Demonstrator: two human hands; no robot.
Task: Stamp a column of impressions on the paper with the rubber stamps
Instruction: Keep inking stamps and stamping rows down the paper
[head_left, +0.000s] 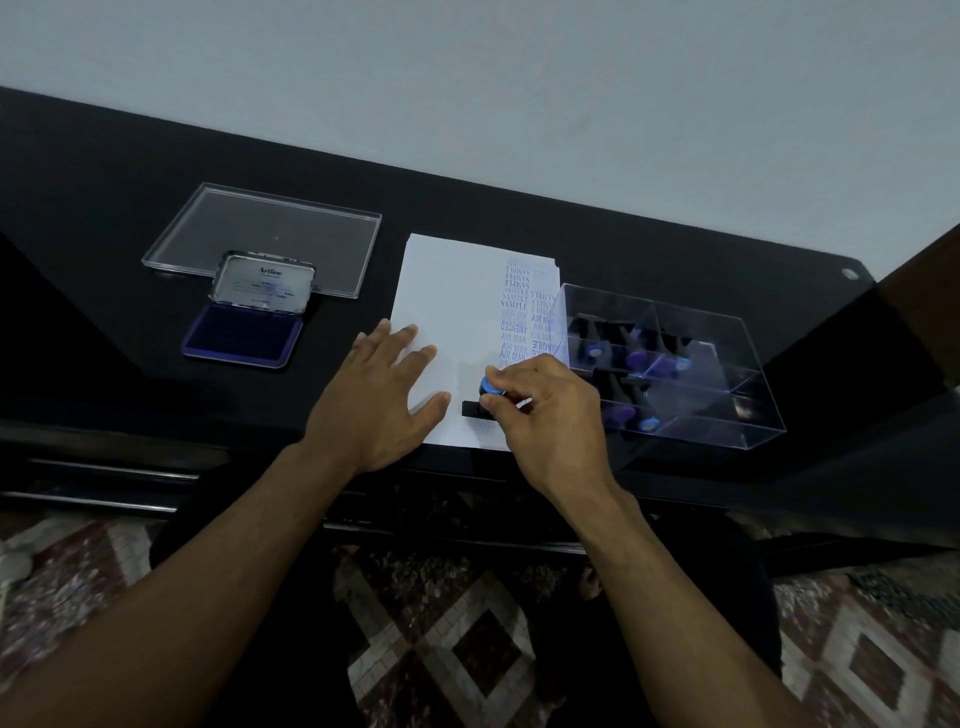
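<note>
The room was dim and bluish. Soft glare lay on the clear acrylic box (670, 364) at right. The far table edge (467, 176) bowed with wide-angle distortion, and the patterned floor (467, 649) nearby looked grainy.

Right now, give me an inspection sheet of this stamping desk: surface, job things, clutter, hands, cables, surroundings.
Surface: black desk, glossy, against a pale wall.
Job things: white paper with columns of blue impressions along its right part; stamp with blue knob standing on the paper's near edge; ink pad open, left of the paper; clear box of more stamps on the right, overlapping the paper's right edge.
Clutter: clear lid lying flat behind the ink pad.
Hands: left hand flat on the paper; right hand grips the stamp.
Cables: nothing seen.
Surroundings: patterned floor below the desk.
</note>
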